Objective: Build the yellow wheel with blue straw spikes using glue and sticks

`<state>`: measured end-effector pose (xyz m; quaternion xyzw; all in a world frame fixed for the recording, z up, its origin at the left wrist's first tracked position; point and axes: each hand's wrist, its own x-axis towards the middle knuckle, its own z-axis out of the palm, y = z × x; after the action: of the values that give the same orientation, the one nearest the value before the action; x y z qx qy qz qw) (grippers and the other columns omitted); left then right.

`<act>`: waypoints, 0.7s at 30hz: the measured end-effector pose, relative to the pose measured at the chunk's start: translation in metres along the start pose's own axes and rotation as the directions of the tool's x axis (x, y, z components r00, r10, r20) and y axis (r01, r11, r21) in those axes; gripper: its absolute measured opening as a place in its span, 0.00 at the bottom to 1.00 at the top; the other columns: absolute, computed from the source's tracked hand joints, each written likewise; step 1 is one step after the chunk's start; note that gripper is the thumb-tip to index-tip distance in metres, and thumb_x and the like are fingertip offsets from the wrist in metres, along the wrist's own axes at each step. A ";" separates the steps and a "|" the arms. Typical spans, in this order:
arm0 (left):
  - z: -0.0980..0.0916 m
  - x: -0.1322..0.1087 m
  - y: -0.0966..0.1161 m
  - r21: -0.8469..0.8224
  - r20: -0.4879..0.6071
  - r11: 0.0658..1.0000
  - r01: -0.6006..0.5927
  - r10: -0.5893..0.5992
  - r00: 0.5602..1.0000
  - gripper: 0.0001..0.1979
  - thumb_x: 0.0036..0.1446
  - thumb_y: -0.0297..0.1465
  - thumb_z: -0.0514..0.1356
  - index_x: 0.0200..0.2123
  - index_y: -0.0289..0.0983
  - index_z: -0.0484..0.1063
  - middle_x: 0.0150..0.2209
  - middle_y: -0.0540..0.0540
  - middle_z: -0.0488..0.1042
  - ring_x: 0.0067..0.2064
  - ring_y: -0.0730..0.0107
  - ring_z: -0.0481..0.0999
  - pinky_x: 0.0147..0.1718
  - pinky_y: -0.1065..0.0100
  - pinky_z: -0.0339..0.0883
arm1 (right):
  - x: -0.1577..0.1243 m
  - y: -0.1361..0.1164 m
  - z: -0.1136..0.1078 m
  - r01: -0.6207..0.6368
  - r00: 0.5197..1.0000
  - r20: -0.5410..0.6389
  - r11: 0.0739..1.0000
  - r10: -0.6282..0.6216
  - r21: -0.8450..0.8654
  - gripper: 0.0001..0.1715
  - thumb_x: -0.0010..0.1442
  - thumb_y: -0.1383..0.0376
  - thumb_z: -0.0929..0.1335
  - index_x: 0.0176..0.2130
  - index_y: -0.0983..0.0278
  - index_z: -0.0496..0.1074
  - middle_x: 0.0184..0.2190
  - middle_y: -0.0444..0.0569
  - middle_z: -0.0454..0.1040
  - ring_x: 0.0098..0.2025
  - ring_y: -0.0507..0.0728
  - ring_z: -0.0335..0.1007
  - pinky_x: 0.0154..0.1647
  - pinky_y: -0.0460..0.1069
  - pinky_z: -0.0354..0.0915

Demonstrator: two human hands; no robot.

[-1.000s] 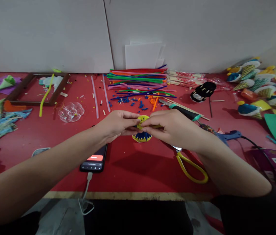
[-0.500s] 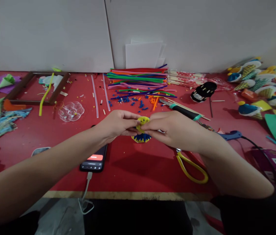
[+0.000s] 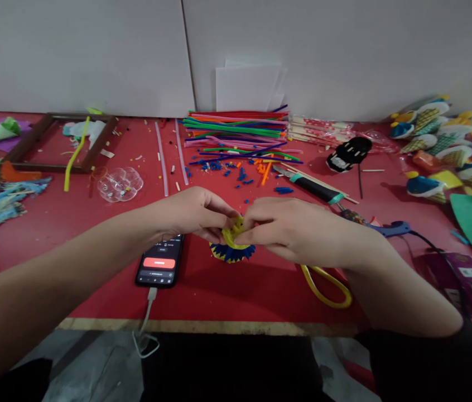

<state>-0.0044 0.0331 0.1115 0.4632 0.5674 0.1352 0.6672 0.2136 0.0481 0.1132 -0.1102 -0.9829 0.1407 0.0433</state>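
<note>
My left hand [image 3: 194, 215] and my right hand [image 3: 284, 229] meet over the red table [image 3: 227, 285], fingers pinched on a small yellow coiled piece [image 3: 234, 233] held between them. Just beneath it hangs a blue and yellow fringed disc [image 3: 231, 253], which seems joined to the yellow piece. Both hands are closed on this craft piece, a little above the table top.
A phone [image 3: 159, 261] with a lit screen and a cable lies by my left wrist. Yellow-handled scissors [image 3: 326, 287] lie under my right wrist. Behind are coloured pipe cleaners [image 3: 236, 131], cut bits, a knife [image 3: 309, 187], a blue glue gun [image 3: 390, 229], a clear plastic tray [image 3: 119, 184] and finished paper crafts [image 3: 437, 139].
Both hands have come down and toward me with the yellow piece and the fringed disc. My fingers have shifted their pinch on the yellow piece.
</note>
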 end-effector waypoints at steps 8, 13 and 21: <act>-0.009 -0.002 0.001 0.034 0.016 0.999 -0.040 0.039 0.999 0.12 0.49 0.28 0.68 0.39 0.40 0.84 0.31 0.49 0.84 0.30 0.73 0.81 0.35 0.73 0.75 | -0.005 -0.003 0.001 -0.006 0.997 -0.078 0.996 0.013 0.085 0.29 0.62 0.79 0.60 0.53 0.60 0.78 0.45 0.51 0.75 0.43 0.54 0.72 0.42 0.48 0.68; -0.016 -0.007 0.003 0.138 0.080 0.984 -0.112 0.101 0.992 0.14 0.48 0.29 0.68 0.40 0.42 0.84 0.31 0.51 0.84 0.31 0.71 0.82 0.34 0.72 0.76 | -0.005 -0.004 -0.002 0.069 0.983 -0.184 0.967 -0.023 0.245 0.20 0.66 0.77 0.60 0.46 0.61 0.76 0.41 0.48 0.78 0.43 0.53 0.73 0.46 0.48 0.68; -0.011 -0.017 0.009 0.203 0.004 0.964 -0.171 0.173 0.985 0.11 0.45 0.30 0.70 0.35 0.42 0.85 0.29 0.48 0.83 0.33 0.60 0.84 0.32 0.67 0.77 | -0.003 -0.014 -0.009 -0.031 0.976 -0.196 0.953 0.094 0.303 0.08 0.67 0.72 0.63 0.42 0.63 0.71 0.36 0.46 0.76 0.35 0.51 0.71 0.38 0.45 0.65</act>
<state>-0.0163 0.0307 0.1302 0.5753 0.5404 0.1372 0.5985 0.2149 0.0367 0.1255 -0.1480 -0.9365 0.2760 0.1576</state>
